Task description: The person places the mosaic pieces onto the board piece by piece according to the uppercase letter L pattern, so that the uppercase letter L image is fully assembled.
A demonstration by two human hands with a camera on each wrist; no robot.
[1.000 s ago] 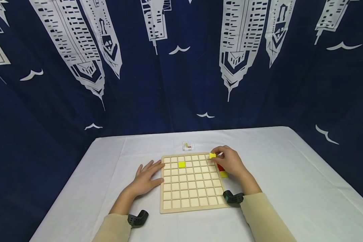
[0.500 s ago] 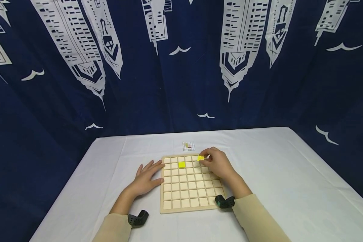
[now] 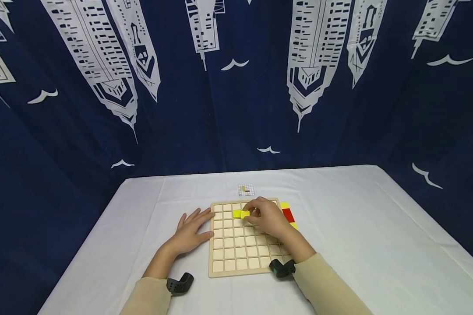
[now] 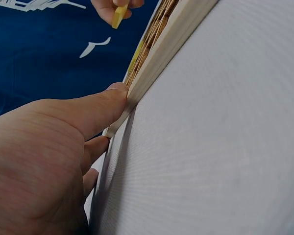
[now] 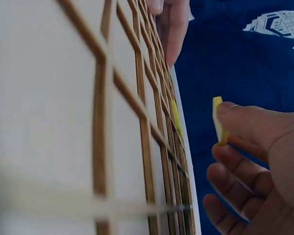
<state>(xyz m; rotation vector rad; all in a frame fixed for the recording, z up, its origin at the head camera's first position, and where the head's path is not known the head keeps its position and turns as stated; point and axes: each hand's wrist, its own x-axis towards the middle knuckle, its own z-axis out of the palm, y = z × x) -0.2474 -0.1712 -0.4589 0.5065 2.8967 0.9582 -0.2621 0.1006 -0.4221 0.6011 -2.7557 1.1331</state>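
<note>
Between thumb and fingertips, my right hand [image 3: 268, 218] pinches a thin yellow square tile [image 3: 245, 214]. The right wrist view shows that held tile [image 5: 218, 120] raised off the wooden grid board [image 5: 102, 132]. In the head view it is over the upper part of the board [image 3: 228, 254], just right of another yellow tile [image 3: 236, 214] lying in a cell. My left hand [image 3: 191, 234] lies at the board's left edge with fingers spread. In the left wrist view its thumb [image 4: 105, 105] touches the board's side.
Right of the board, partly behind the right hand and forearm, lie a red piece [image 3: 288, 215] and yellow pieces [image 3: 284, 204] above and below it. A small printed grid card [image 3: 246, 190] lies beyond the board on the white tablecloth [image 3: 339, 210]. A dark blue patterned curtain [image 3: 236, 109] hangs behind.
My right hand has carried the yellow tile leftward across the board from its upper right corner, bringing the red and yellow pieces into fuller view. The left hand stays in place.
</note>
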